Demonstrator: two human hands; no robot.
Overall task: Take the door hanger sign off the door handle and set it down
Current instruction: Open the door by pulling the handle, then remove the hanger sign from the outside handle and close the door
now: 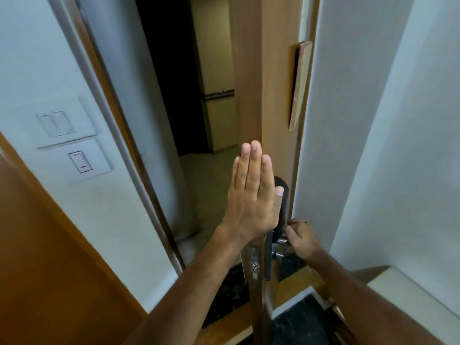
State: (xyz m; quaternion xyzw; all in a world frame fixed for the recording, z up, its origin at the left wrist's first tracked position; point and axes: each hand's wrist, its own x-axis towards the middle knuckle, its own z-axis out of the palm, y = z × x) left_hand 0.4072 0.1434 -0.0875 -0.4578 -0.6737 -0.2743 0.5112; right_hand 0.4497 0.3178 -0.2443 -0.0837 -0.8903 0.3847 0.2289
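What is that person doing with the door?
A person stands at the edge of a half-open wooden door. The left hand is flat and open against the door's edge, as if steadying it. The right hand is curled down by the door handle on the door's far side, its fingers closed around something there. It may be the hanger sign, but the sign itself cannot be made out from here. Nothing has been set down yet.

White walls (373,120); switch plates (74,143); dim corridor (174,83)

No legible text, label or number anywhere.
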